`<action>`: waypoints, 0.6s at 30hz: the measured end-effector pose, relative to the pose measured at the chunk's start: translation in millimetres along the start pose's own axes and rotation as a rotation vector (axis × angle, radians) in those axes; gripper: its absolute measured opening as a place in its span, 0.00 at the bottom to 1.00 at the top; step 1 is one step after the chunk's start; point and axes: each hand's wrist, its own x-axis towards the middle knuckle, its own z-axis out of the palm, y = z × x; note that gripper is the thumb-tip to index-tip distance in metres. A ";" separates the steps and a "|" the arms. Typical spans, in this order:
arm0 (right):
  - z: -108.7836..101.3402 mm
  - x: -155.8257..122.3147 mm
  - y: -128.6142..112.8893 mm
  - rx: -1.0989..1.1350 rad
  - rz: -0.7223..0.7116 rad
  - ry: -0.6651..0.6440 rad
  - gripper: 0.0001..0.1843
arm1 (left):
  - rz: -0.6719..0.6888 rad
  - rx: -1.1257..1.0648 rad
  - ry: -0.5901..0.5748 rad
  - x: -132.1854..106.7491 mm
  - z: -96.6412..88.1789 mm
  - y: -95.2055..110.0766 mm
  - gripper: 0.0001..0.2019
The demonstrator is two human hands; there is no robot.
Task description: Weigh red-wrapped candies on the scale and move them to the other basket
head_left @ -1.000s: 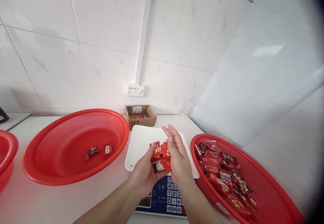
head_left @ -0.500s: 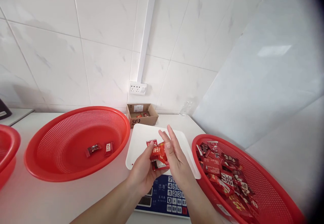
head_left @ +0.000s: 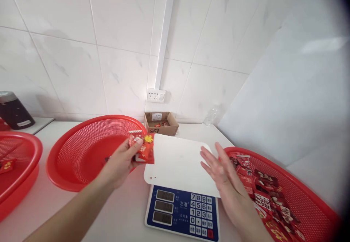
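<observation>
Several red snack packets (head_left: 146,150) are gripped in my left hand (head_left: 120,163), with the thumb pressed on top. That hand is at the left edge of the white scale tray (head_left: 177,161), beside the rim of the middle red basket (head_left: 65,172). My right hand (head_left: 224,172) is bare, its fingers apart, over the tray's right side near the right red basket (head_left: 308,194). Small wrapped packets (head_left: 262,200) lie heaped in that basket. Below the tray shows the blue keypad panel of the weighing scale (head_left: 186,212). My left hand partly hides what lies in the middle basket.
A small cardboard box (head_left: 171,129) with a few packets stands behind the tray, against the tiled wall. Another red basket (head_left: 38,150) is at the far left, with a dark cylindrical container (head_left: 16,112) behind it. A clear plastic object (head_left: 210,117) sits at the back right.
My hands have come apart. The left has carried the packets leftward off the tray's middle toward the middle basket; the right has moved right and holds nothing. The view has shifted slightly left.
</observation>
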 end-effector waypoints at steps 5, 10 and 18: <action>-36.8 -8.6 5.9 -0.148 0.122 0.155 0.34 | 0.073 0.404 0.208 13.6 -63.8 24.1 0.18; -74.1 -14.6 17.7 -0.293 0.201 0.255 0.35 | 0.117 0.703 0.362 10.9 -87.5 21.0 0.30; -121.0 -22.6 50.3 -0.739 0.275 0.197 0.39 | 0.054 0.849 -0.047 -23.7 -90.9 -17.3 0.20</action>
